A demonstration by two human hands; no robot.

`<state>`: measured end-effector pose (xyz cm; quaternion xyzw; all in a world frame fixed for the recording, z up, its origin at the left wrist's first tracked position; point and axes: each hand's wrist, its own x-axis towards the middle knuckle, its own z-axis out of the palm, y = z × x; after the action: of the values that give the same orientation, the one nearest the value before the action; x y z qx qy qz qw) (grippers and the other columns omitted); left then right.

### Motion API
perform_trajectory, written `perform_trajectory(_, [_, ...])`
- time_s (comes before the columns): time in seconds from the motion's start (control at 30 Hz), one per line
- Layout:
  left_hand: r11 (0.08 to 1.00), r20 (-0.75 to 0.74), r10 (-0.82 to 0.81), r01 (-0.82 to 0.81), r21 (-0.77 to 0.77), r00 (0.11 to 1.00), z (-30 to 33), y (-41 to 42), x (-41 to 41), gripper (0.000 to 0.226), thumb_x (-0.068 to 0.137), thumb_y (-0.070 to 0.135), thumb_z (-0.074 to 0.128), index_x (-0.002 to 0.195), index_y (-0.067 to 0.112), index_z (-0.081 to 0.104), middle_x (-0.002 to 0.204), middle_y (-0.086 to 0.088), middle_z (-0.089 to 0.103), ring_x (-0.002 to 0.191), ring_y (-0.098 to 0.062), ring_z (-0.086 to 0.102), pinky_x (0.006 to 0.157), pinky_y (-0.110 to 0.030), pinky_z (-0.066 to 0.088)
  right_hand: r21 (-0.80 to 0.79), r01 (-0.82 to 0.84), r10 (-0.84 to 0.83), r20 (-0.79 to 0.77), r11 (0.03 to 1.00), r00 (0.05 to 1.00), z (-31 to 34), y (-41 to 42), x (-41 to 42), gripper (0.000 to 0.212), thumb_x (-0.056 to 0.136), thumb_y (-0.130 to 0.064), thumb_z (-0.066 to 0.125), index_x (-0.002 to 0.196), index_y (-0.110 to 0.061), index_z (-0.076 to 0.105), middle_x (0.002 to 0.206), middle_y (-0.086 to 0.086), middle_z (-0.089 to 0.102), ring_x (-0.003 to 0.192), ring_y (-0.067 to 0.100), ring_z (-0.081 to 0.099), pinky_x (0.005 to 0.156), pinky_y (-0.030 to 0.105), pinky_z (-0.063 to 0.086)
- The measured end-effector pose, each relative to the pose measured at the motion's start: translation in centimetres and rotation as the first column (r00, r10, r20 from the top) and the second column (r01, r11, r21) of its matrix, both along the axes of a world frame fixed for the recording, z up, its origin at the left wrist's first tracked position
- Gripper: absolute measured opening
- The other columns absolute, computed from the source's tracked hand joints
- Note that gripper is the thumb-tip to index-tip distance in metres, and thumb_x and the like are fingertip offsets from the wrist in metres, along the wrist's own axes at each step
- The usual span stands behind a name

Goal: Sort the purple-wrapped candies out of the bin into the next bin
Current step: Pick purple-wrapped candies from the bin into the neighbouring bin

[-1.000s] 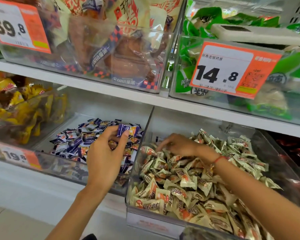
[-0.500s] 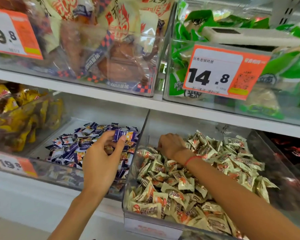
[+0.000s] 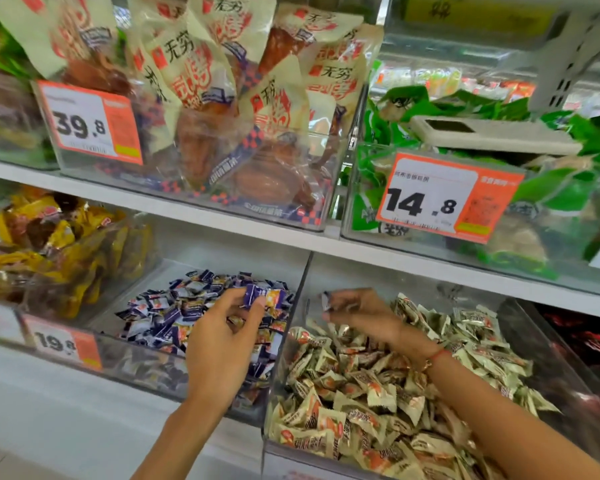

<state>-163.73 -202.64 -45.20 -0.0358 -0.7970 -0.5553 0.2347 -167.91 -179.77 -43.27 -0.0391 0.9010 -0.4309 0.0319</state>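
Two clear bins (image 3: 284,344), white shop shelf (image 3: 291,237)

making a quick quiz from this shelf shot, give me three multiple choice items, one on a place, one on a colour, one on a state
1. Where is the left hand?
A. over the purple candy bin
B. on the top shelf
C. on the floor

2. What colour is the candy in the left hand's fingers?
A. green
B. purple
C. red

3. What is the right hand doing?
A. lying flat and empty
B. gripping a price tag
C. pinching a small wrapper

Answers: 1 A, it hangs above the purple pile; 2 B, the wrapper is purple; 3 C, the fingertips close on a wrapper.
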Motion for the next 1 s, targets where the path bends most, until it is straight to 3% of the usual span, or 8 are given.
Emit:
perform_trajectory(0.17, [0.997, 0.032, -0.009, 0.012, -0.078, 0.999, 0.0, 0.0, -0.3, 0.032, 0.093, 0.037, 0.056, 0.117, 0.016, 0.062, 0.090, 0.013, 0.063, 0.082, -0.004, 0.059, 0.065, -0.017, 0.041, -0.181, -0.110, 0.058, -0.273, 0.977, 0.960, 3.7, -4.2, 5.6, 0.035, 0.081, -0.014, 0.075, 0.109, -0.034, 0.066, 0.100, -0.018, 0.068, 0.091, -0.004, 0.063, 0.081, 0.011, 0.050])
perform_trajectory(0.37, [0.979, 0.016, -0.070, 0.066, 0.195, 0.997, 1.3, -0.2, -0.5, 0.019, 0.097, 0.028, 0.050, 0.110, 0.019, 0.061, 0.093, 0.006, 0.069, 0.087, -0.008, 0.066, 0.072, -0.016, 0.047, -0.107, -0.017, -0.041, -0.514, 0.994, 0.857, 4.2, -10.6, 3.2, 0.022, 0.084, -0.011, 0.073, 0.106, -0.016, 0.074, 0.097, -0.004, 0.074, 0.080, 0.000, 0.063, 0.077, 0.015, 0.050])
perform_trajectory(0.5, [0.989, 0.028, 0.039, -0.035, -0.144, 0.999, 0.5, -3.0, -1.9, 0.040, 0.101, 0.029, 0.041, 0.140, 0.019, 0.046, 0.115, -0.002, 0.064, 0.100, -0.026, 0.062, 0.084, -0.041, 0.049, 0.225, -0.051, 0.146, -0.430, 0.973, 0.891, 3.7, -12.0, 0.0, 0.038, 0.092, -0.022, 0.061, 0.130, -0.023, 0.060, 0.130, 0.001, 0.062, 0.125, 0.021, 0.052, 0.108, 0.038, 0.038])
perform_trajectory(0.63, [0.702, 0.209, -0.101, 0.219, -0.678, 0.973, 0.5, -5.1, -2.5, 0.060, 0.093, 0.057, 0.040, 0.148, 0.037, 0.024, 0.159, 0.000, 0.011, 0.147, -0.025, 0.008, 0.117, -0.051, 0.011, 0.346, -0.069, 0.202, -0.365, 0.936, 0.909, 3.0, -7.1, 1.8, 0.038, 0.097, -0.028, 0.054, 0.135, -0.028, 0.053, 0.140, -0.004, 0.053, 0.135, 0.019, 0.038, 0.115, 0.045, 0.022])
perform_trajectory(0.7, [0.482, 0.399, -0.254, 0.473, -0.738, 0.881, 0.9, -4.6, -2.5, 0.081, 0.070, 0.089, 0.018, 0.142, 0.053, 0.009, 0.154, 0.014, -0.012, 0.145, -0.018, -0.014, 0.116, -0.050, -0.006, 0.361, -0.022, 0.165, -0.372, 0.932, 0.913, 2.5, -3.4, 3.4, 0.036, 0.098, -0.027, 0.052, 0.134, -0.031, 0.053, 0.140, -0.008, 0.051, 0.135, 0.014, 0.035, 0.116, 0.044, 0.023])
perform_trajectory(0.8, [0.227, 0.598, -0.235, 0.641, -0.733, 0.767, 1.0, -3.5, -3.3, 0.086, 0.062, 0.092, 0.003, 0.140, 0.055, -0.002, 0.150, 0.018, -0.023, 0.141, -0.017, -0.027, 0.112, -0.051, -0.015, 0.593, 0.054, 0.134, -0.268, 0.804, 0.954, 1.9, 1.7, 5.0, 0.043, 0.097, -0.032, 0.051, 0.139, -0.037, 0.044, 0.147, -0.012, 0.042, 0.141, 0.013, 0.026, 0.118, 0.045, 0.019])
perform_trajectory(0.9, [0.209, 0.591, -0.222, 0.630, -0.748, 0.775, 0.7, -3.8, -6.0, 0.114, 0.035, 0.098, -0.018, 0.140, 0.057, -0.003, 0.151, 0.022, -0.021, 0.143, -0.014, -0.024, 0.113, -0.054, -0.012, 0.772, -0.032, 0.134, -0.069, 0.634, 0.989, 1.4, 4.8, 6.2, 0.048, 0.098, -0.044, 0.045, 0.145, -0.040, 0.033, 0.154, -0.013, 0.029, 0.145, 0.012, 0.019, 0.120, 0.042, 0.009])
perform_trajectory(1.0, [0.317, 0.535, -0.096, 0.536, -0.783, 0.839, 0.6, -4.2, -8.2, 0.084, 0.070, 0.087, -0.001, 0.145, 0.051, 0.011, 0.159, 0.014, -0.009, 0.146, -0.018, -0.015, 0.116, -0.056, -0.005, 0.756, -0.161, 0.161, 0.074, 0.634, 0.984, 0.9, 6.0, 7.2, 0.052, 0.096, -0.056, 0.028, 0.146, -0.043, 0.027, 0.155, -0.015, 0.027, 0.145, 0.011, 0.021, 0.121, 0.048, 0.006])
